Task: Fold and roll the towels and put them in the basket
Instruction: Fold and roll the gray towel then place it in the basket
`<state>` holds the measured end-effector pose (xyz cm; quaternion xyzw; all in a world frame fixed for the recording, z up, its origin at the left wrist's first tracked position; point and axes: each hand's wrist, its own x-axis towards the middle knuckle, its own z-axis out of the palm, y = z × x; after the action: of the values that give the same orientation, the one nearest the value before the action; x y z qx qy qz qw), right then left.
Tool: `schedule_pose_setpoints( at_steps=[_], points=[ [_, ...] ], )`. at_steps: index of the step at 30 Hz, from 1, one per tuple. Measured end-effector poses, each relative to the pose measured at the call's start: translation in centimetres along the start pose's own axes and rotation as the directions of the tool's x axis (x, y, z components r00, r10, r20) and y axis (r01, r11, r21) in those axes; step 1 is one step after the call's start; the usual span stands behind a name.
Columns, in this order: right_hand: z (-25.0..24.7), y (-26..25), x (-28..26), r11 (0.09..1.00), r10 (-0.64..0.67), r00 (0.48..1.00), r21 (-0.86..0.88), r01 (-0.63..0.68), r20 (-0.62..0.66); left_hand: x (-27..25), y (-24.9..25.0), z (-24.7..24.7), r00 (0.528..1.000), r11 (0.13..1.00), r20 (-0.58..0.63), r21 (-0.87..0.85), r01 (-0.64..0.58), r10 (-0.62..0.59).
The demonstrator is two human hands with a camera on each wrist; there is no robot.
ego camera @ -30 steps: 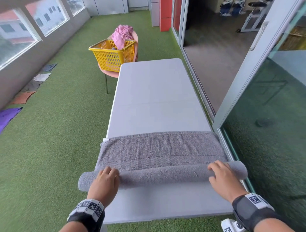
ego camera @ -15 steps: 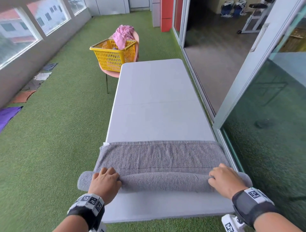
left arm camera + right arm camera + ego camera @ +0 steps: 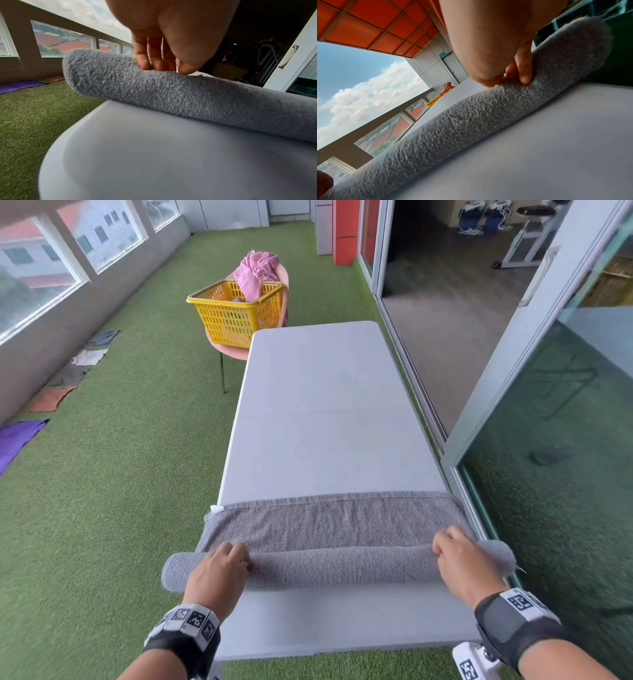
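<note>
Lying across the near end of the tabletop [image 3: 329,412]: a grey towel [image 3: 335,525], partly rolled, the roll running from the left edge to the right edge and overhanging both a little. Stretching flat beyond the roll toward the far end, the unrolled part, its hem reaching straight across from edge to edge, with a small white tag showing at the left edge.

Pressing down on the roll near the left edge: left hand [image 3: 215,577], fingers [image 3: 145,59] bent over the top of the roll with tips digging into the pile, thumb beside them, curling onto the towel rather than lying flat. Pressing near the right edge: right hand [image 3: 466,563], fingers [image 3: 524,70] curled over the crest of the roll, thumb tip touching the near face, so gripping the towel as well. Sitting on each wrist, a black strap with checked markers.

Standing just past the far left corner of the tabletop: a yellow basket [image 3: 236,313] on a pink chair [image 3: 284,292], something inside but too dim to tell. Draping over the chair back and hanging at the basket's far rim, a pink towel [image 3: 257,273].

Spreading under everything, green turf [image 3: 120,474]; lying along the left wall, several cloths [image 3: 51,392], purple, orange, dark and pale. Running along the right side, glass sliding doors [image 3: 548,405].
</note>
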<state>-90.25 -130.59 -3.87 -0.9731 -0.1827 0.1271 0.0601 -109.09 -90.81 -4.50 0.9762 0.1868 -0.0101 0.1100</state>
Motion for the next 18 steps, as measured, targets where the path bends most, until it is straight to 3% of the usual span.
schedule_pose_setpoints(
  at_steps=[5,9,11,18],
  points=[
    [0.8,0.5,-0.7,0.997,-0.074,0.995,0.008,0.074,0.069,-0.3,-0.4,0.6,0.997,0.998,-0.027,0.01,-0.068,0.068],
    [0.4,0.5,-0.8,0.987,-0.098,0.988,-0.117,0.111,0.117,-0.2,-0.6,0.7,0.987,0.993,0.144,0.087,-0.082,0.069],
    [0.1,0.2,-0.8,0.983,-0.098,0.987,-0.143,0.116,0.128,0.1,-0.3,0.5,0.983,0.993,0.174,0.092,-0.071,0.054],
    [0.0,0.3,-0.8,0.993,0.005,0.972,-0.113,0.022,0.234,1.3,0.4,0.0,0.985,0.992,0.174,0.122,-0.019,-0.003]
  ],
)
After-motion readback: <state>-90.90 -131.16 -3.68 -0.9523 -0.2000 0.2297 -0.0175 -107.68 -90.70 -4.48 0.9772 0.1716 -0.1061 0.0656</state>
